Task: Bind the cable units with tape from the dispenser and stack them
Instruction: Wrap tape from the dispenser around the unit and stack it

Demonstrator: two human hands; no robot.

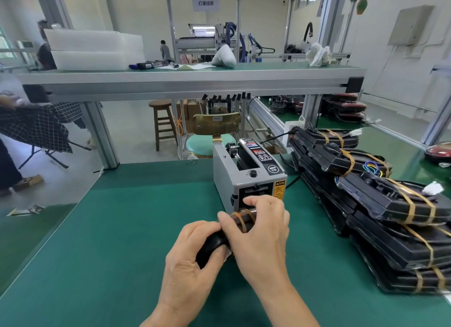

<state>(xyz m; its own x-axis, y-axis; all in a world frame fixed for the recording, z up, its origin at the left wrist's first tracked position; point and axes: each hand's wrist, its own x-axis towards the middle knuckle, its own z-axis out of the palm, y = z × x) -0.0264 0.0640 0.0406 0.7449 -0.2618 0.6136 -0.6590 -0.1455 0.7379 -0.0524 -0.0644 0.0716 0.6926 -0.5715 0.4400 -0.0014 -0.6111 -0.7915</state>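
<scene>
Hands: left hand (195, 261) wraps the near end of a black bundled cable unit (214, 245); right hand (258, 231) pinches amber tape (241, 218) round its far end.
Position: unit held just above the green surface (109, 241), right at the mouth of the grey box-shaped tape dispenser (246, 178).
Axis: long axis runs from near-left to far-right, towards the dispenser.
Stack: black taped units (380, 204) piled to the right, nearer the right hand.
Hidden: most of the unit lies under the fingers; the tape's loose end cannot be made out.

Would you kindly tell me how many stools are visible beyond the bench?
2: a wooden stool under the shelf, left of centre, and a green padded stool directly behind the tape dispenser.
</scene>
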